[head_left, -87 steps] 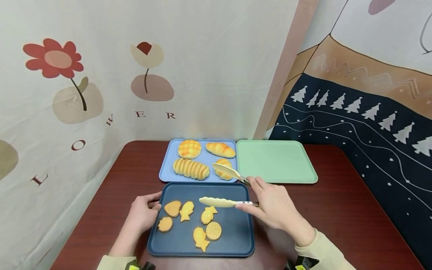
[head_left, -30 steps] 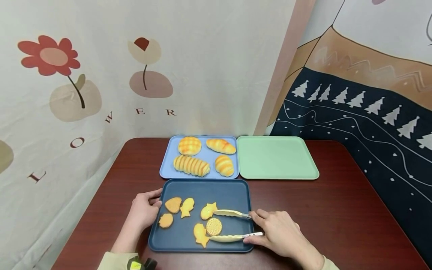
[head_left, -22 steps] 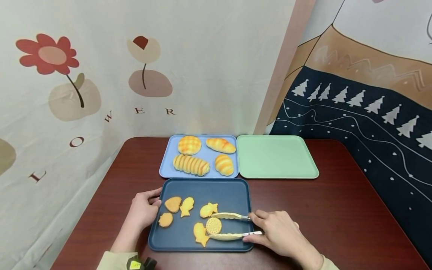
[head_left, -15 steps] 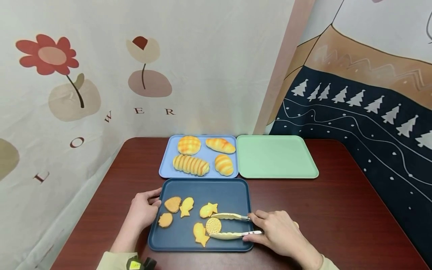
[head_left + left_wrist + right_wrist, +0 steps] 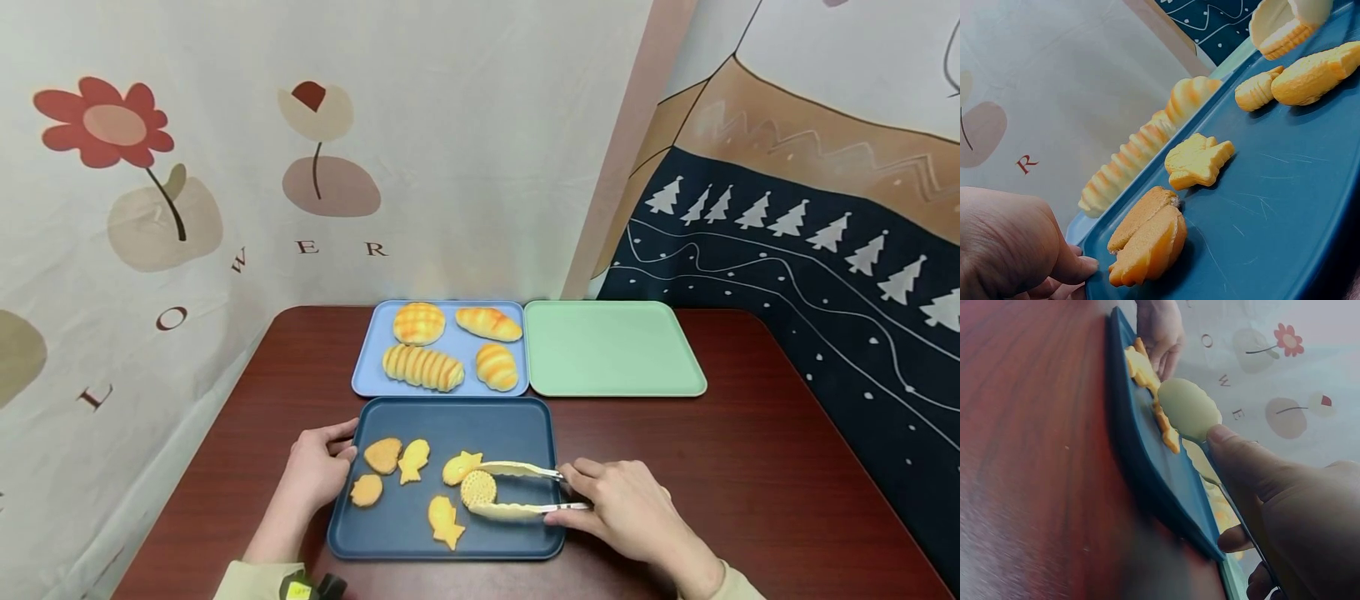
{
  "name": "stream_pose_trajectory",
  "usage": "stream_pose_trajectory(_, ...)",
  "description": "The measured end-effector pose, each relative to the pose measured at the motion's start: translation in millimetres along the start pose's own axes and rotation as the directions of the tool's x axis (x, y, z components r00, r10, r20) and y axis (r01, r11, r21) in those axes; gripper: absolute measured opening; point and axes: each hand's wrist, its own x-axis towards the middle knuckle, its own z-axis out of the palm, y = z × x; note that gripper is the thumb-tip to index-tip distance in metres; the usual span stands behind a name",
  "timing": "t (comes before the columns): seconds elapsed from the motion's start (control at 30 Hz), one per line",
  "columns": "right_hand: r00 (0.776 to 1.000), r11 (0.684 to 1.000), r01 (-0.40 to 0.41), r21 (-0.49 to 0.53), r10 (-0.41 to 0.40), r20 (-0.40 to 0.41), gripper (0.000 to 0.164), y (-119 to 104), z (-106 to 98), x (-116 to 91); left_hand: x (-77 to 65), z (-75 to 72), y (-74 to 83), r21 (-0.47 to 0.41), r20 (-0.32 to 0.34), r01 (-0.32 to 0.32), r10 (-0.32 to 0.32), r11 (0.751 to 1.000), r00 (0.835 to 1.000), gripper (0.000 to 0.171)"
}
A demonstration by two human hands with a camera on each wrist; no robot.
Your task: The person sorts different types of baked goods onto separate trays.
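My right hand (image 5: 618, 504) holds a pair of food tongs (image 5: 513, 510) with cream scalloped tips and metal arms, thumb and fingers on opposite arms. A round dimpled biscuit (image 5: 478, 489) sits between the tips, above the navy tray (image 5: 405, 542). Beside the upper tip lies a fish-shaped biscuit (image 5: 459, 468); another fish biscuit (image 5: 446, 522) lies nearer me. My left hand (image 5: 318, 467) grips the tray's left edge, its thumb (image 5: 1079, 265) at the rim in the left wrist view. A heart-shaped biscuit (image 5: 383, 456), a scalloped biscuit (image 5: 367, 490) and a third fish biscuit (image 5: 414, 462) lie nearby.
Behind the navy tray, a light blue tray (image 5: 367, 385) carries several bread rolls, including a long ridged roll (image 5: 423, 367). A pale green tray (image 5: 615, 350) adjoins it on the right. Printed cloth (image 5: 465, 167) hangs behind the dark red table (image 5: 750, 467).
The tongs came down from over the light blue tray to around the round biscuit. That biscuit has since shifted slightly up and right with the tips. My left hand stayed at the tray's edge.
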Motion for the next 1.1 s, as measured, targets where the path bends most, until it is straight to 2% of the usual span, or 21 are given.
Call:
stream_pose_trajectory(0.23, 0.999, 0.999, -0.030, 0.010, 0.030, -0.015, 0.051, 9, -12, 4, -0.3, -1.1, -1.0, -0.005, 0.002, -0.001, 0.001, 1.000, 1.000, 0.048)
stream_pose_trajectory(0.43, 0.993, 0.992, -0.114, 0.045, 0.114, 0.013, 0.052, 19, -25, 8, -0.6, -1.3, -1.5, -0.007, 0.008, 0.005, -0.005, 1.000, 1.000, 0.049)
stream_pose_trajectory(0.63, 0.985, 0.985, -0.172, 0.021, 0.172, 0.011, 0.055, 29, -37, 11, 0.4, -2.4, 1.0, -0.004, 0.008, -0.002, 0.002, 1.000, 1.000, 0.048)
stream_pose_trajectory(1.1, 0.970, 0.971, -0.238, 0.009, 0.238, -0.042, 0.053, 50, -44, 16, 1.0, -3.2, 5.1, 0.010, -0.017, -0.016, 0.016, 1.000, 1.000, 0.047)
